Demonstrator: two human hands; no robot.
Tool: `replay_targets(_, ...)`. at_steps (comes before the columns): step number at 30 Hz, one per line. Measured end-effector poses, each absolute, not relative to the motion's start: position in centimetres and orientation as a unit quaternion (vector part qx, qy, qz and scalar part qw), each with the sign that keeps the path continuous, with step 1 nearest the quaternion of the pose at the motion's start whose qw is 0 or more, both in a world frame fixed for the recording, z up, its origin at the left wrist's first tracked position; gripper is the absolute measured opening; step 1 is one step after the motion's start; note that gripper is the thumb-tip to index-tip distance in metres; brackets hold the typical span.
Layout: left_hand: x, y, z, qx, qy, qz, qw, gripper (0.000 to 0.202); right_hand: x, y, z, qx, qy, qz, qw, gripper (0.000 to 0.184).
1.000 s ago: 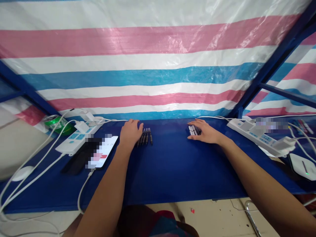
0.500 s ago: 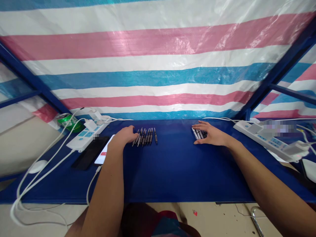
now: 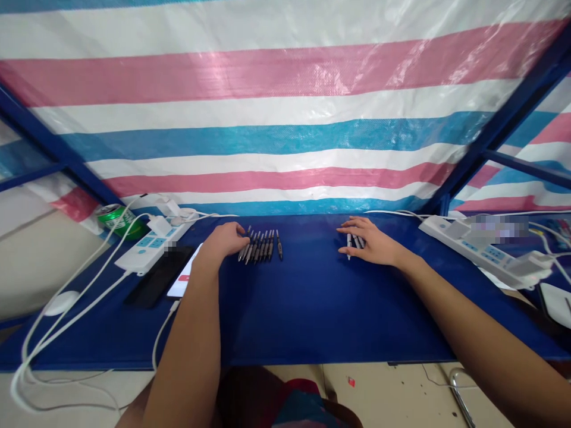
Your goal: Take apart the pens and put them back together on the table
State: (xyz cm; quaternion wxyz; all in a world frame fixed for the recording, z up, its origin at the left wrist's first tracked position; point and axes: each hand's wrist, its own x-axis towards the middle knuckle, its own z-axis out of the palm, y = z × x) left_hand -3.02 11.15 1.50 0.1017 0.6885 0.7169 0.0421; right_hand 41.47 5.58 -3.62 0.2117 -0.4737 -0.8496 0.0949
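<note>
Left hand (image 3: 222, 242): held open, fingertips just beside dark pens (image 3: 261, 245).
Right hand (image 3: 373, 244): held open, laid over pale pens (image 3: 349, 246).
Row: aligned parallel along far bench (image 3: 312, 321) edge, orderly.
Rest: can (image 3: 116, 221), power strip (image 3: 151, 251) toward far left corner.

Bright, soft light fills the scene — white glare streaks across the woven striped tarpaulin (image 3: 339, 74), shadows stay faint on the blue table cover (image 3: 321, 315), and the wide lens bows the blue steel frame (image 3: 499, 113) near the edges.
</note>
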Motion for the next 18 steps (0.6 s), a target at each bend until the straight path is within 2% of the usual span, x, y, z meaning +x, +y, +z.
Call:
replay_targets(4,-1.1,10.7,2.2,0.759,0.631,0.149,0.067,0.024,41.7,5.9,-3.1,-0.486,-0.830,0.071,0.264,0.042)
replay_targets(8,3.0,9.5,1.7,0.835,0.492,0.238,0.065,0.027,41.9,6.0,-2.8,-0.485,-0.835,0.076,0.249,0.037)
replay_targets(12,7.2,7.9,0.1,0.882,0.412,0.222,0.060,0.034,41.2,5.5,-2.8,-0.464,-0.850,0.090,0.233,0.033)
replay_targets(18,10.3,7.2,-2.4,0.925,0.326,0.193,-0.031,0.036,40.4,5.4,-3.0,-0.418,-0.867,0.063,0.265,0.025)
